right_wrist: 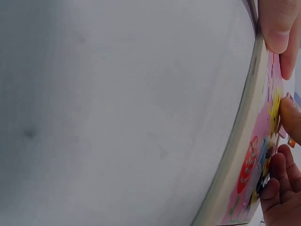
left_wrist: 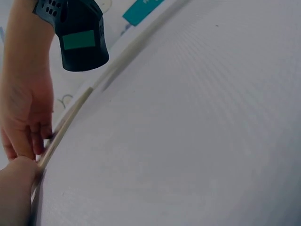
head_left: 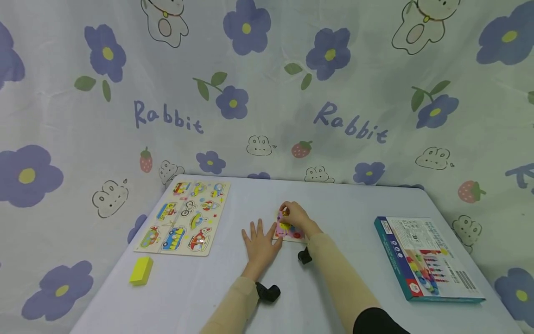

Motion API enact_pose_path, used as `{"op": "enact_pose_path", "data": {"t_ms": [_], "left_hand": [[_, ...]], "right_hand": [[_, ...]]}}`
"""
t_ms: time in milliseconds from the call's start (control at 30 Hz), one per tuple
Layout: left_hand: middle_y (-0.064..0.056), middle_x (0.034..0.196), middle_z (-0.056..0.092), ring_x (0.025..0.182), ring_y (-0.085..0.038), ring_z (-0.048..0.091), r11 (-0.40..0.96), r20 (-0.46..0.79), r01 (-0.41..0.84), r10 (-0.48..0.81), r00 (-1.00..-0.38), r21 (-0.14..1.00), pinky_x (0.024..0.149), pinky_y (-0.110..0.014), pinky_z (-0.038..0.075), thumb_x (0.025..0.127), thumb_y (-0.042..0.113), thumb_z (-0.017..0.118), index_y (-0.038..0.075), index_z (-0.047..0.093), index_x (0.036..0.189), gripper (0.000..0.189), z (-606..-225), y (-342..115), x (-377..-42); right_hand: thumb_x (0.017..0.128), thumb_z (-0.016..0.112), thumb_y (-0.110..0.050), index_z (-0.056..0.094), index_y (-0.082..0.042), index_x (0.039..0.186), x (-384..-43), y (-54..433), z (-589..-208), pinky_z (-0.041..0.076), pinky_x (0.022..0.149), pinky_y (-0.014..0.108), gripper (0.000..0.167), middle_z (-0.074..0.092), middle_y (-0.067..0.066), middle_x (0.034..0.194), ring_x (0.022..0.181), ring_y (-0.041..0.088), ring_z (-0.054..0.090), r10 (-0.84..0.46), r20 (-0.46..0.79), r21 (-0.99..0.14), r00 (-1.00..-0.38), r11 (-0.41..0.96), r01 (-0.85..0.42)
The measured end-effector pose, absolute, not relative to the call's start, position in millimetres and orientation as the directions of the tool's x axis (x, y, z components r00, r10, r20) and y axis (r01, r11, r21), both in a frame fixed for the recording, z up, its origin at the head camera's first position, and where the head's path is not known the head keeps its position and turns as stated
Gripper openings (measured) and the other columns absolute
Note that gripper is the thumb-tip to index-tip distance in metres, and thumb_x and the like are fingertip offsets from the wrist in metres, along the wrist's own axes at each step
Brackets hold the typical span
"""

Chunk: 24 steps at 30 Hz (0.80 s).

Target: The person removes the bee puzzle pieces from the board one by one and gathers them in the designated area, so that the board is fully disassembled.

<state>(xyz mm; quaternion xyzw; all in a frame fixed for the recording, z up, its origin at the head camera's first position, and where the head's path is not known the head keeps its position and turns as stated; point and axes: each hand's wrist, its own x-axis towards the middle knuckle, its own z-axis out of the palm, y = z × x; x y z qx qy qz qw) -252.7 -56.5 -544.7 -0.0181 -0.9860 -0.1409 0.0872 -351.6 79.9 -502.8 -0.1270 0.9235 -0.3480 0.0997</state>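
In the head view a small pink picture puzzle board (head_left: 294,235) lies flat on the white table. My left hand (head_left: 261,243) rests palm down beside it, fingers spread, with the thumb at the board's left edge. Over the board's upper part, my right hand (head_left: 295,217) pinches a small puzzle piece (right_wrist: 291,142), mostly hidden by the fingers. The right wrist view shows the board (right_wrist: 251,162) edge-on, with yellow and red pictures on its face. In the left wrist view the board's thin edge (left_wrist: 66,125) runs past the fingers.
A larger board of vehicle pictures (head_left: 196,246) lies at the table's left, with a yellow block (head_left: 142,271) in front of it. On the right lies a flat teal-edged box (head_left: 429,260). A patterned curtain (head_left: 267,125) hangs behind the table (head_left: 342,204).
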Motion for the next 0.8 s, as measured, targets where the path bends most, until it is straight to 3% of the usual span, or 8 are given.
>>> {"op": "enact_pose_path", "data": {"t_ms": [500,800], "left_hand": [[-0.020,0.147,0.029,0.136,-0.045,0.017,0.959,0.176,0.054,0.004,-0.984,0.280,0.103,-0.066,0.003,0.088,0.056,0.046,0.032,0.046,0.136,0.054,-547,-56,-253],[-0.021,0.148,0.026,0.137,-0.045,0.013,0.951,0.160,0.052,0.002,-0.987,0.304,0.103,-0.066,-0.001,0.087,0.056,0.048,0.031,0.045,0.137,0.056,-547,-56,-253]], "right_hand": [[0.086,0.064,-0.010,0.061,-0.010,0.109,-349,95,-510,0.048,0.077,0.033,0.023,0.060,0.010,0.098,0.086,0.020,0.054,-0.197,-0.026,-0.876,-0.980,0.477,-0.072],[0.090,0.060,-0.011,0.059,-0.007,0.121,-350,123,-513,0.049,0.071,0.025,0.032,0.056,0.014,0.104,0.080,0.017,0.056,-0.099,-0.115,-0.965,-0.988,0.246,0.088]]}}
